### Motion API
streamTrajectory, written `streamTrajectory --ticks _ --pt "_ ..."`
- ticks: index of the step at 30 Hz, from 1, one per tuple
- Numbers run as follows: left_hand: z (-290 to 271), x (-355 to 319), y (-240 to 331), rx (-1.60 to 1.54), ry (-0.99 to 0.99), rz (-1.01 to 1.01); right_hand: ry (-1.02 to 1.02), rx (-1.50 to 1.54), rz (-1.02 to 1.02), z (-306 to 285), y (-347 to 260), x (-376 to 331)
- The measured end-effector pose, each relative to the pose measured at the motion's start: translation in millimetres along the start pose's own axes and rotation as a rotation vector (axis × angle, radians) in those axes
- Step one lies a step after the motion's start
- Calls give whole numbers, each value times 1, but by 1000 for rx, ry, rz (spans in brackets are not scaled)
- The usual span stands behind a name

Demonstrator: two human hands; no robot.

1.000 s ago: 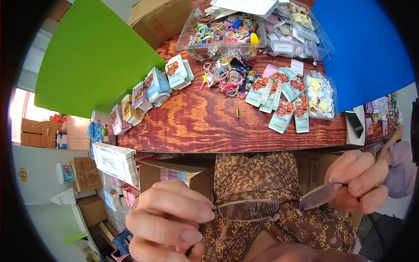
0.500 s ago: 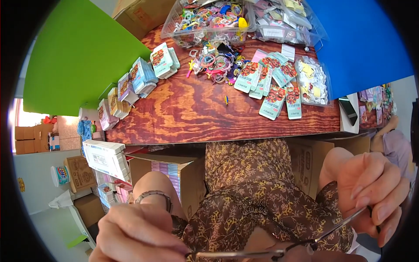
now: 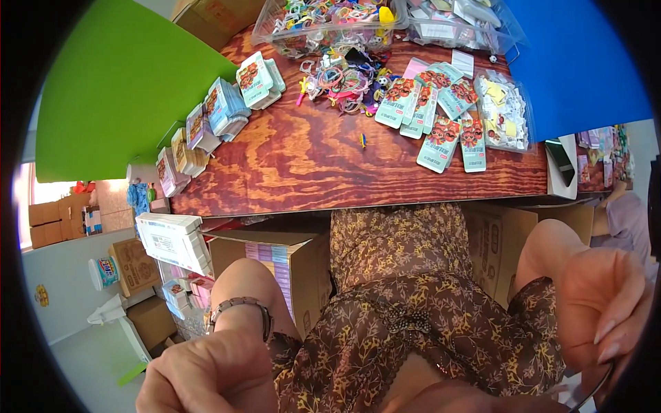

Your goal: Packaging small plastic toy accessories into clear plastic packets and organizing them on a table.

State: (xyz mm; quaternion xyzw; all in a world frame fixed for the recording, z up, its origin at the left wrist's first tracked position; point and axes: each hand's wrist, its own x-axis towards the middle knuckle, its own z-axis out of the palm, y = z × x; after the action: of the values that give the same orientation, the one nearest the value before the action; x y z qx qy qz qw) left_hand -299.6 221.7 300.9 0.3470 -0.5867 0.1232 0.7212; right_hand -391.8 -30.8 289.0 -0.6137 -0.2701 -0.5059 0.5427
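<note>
The wood-grained worktop stretches ahead, a clear tub of colourful bits at its far side! Low at left, the left hand curls; what it pinches, I can't tell. The right hand pinches the glasses, mostly out of view at lower right. A tiny blue-and-yellow piece sits mid-worktop!

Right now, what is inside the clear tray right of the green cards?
The clear tray shows many small white pieces and some yellow pieces; whatever lies beneath them is covered.
</note>
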Motion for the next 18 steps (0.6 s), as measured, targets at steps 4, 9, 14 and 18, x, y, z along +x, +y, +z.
streamTrajectory --ticks 4,9,14,18 --pt "-1 0 0 65 16 -3 -150 116 181 -10 -4 8" --pt "-10 -12 3 164 2 -65 -411 319 471 -37 -4 15" --pt "-29 -44 -42 459 131 16 -200 -452 -59 -72 52 -38" --pt "-46 -85 -65 596 77 -464 -409 -761 156 -67 133 -71"
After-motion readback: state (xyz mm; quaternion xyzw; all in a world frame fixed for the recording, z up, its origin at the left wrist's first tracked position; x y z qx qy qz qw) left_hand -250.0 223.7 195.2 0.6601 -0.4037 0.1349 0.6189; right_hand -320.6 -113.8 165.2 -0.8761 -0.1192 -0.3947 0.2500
